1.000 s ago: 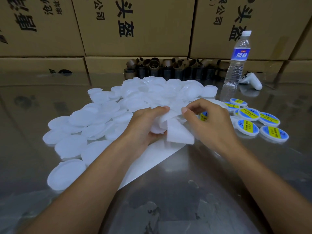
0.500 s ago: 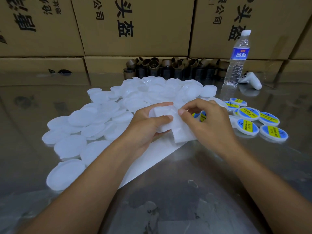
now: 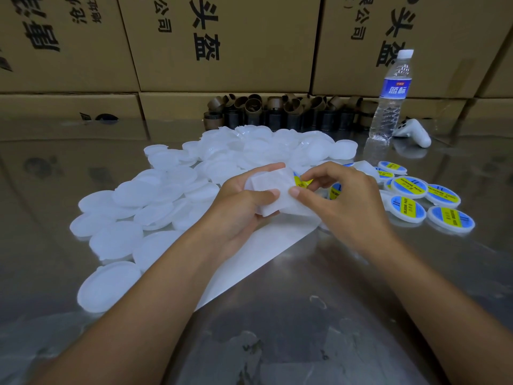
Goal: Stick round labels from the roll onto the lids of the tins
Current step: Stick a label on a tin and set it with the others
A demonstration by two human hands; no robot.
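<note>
Cardboard boxes (image 3: 222, 43) — stacked along the back; tops cut off by the frame, print only partly readable.

Counter (image 3: 305, 315) — reflective metal; near edge out of view.

Unlabelled white lids (image 3: 155, 195) — loose heap, left and centre, overlapping too much to count; its near side is hidden behind my left forearm.

Backing paper (image 3: 273, 187) — white strip running from under my left forearm up into my hands, its end folded to a flat square. I cannot tell whether a tin sits beneath the fold.

Left hand (image 3: 238, 209) — fingers curled under the folded square, thumb laid across its top, gripping it.

Right hand (image 3: 341, 201) — thumb and forefinger pinching at the square's right edge; the other fingers are curled and cover part of the labelled tins.

Cardboard cores (image 3: 277, 109) — dim row against the boxes.

Water bottle (image 3: 388, 101) — upright, back right.

Labelled tins (image 3: 410, 187) — cluster on the counter just right of my right hand, blue-and-yellow faces up.

White controller (image 3: 413, 132) — just beside the bottle.

Label (image 3: 301, 182) — blue and yellow, peeking out between the square and my right forefinger; mostly covered, so I cannot tell whether it is lifted.

Change: a second ago the paper hung in a pointed fold between my hands and no label showed there. Now it lies flat in my left hand, and the yellow band has come into view.
</note>
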